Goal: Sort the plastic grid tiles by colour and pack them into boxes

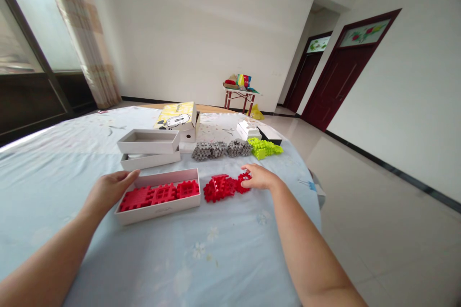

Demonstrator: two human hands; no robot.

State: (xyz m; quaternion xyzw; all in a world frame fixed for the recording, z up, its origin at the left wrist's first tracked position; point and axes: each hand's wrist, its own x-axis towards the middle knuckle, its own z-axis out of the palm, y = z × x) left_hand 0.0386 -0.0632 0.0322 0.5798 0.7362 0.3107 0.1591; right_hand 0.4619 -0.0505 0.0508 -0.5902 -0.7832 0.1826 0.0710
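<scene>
A white open box (163, 210) lies at the near middle of the table, with red interlocking plastic blocks (163, 194) in a row inside it. My left hand (110, 191) grips the box at its left end, thumb along the rim and some fingers out of sight. To the right of the box is a loose pile of red blocks (219, 188). At that pile's right end, my right hand (260, 176) is closed on a red toothed block (243, 183) with an opening in its middle.
Behind are grey blocks (211, 150), lime-green blocks (264, 148), two stacked white boxes (148, 147), a yellow-and-white carton (178, 120), a small white box (248, 130) and a black tray (270, 135). The cloth-covered table (230, 249) curves away at the right.
</scene>
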